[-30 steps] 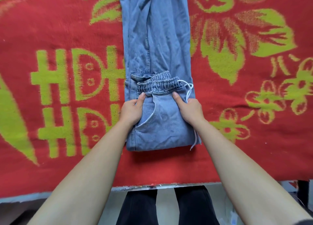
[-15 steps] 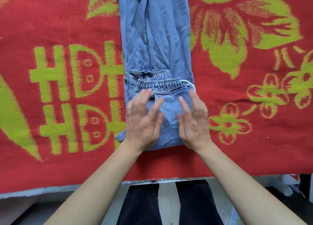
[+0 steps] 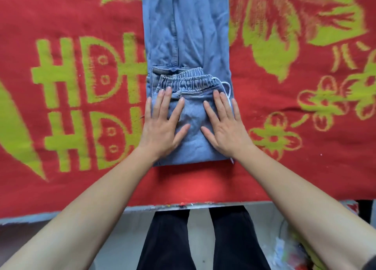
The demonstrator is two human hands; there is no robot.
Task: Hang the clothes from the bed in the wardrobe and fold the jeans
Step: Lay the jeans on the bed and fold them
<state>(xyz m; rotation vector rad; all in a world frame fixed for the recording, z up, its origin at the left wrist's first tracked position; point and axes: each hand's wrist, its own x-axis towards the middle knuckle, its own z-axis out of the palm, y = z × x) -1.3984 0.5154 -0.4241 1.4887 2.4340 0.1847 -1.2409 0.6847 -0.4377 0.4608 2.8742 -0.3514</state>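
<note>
Light blue jeans (image 3: 187, 35) lie lengthwise on the bed, legs running away from me and out of the top of the view. The waist end is folded over onto the legs, its elastic waistband (image 3: 187, 81) facing away. My left hand (image 3: 162, 125) lies flat on the left half of the folded part, fingers spread and straight. My right hand (image 3: 225, 127) presses flat on the right half, beside a white drawstring (image 3: 228, 88). Neither hand grips the cloth.
A red blanket with yellow-green characters and flowers (image 3: 81, 86) covers the bed. The bed's near edge (image 3: 183, 205) runs across below my forearms. My legs in black trousers (image 3: 166, 239) stand against it. Bagged items (image 3: 291, 249) sit on the floor at lower right.
A second ago both hands held the folded waist part at its sides. They let go, opened and now press flat on top of it.
</note>
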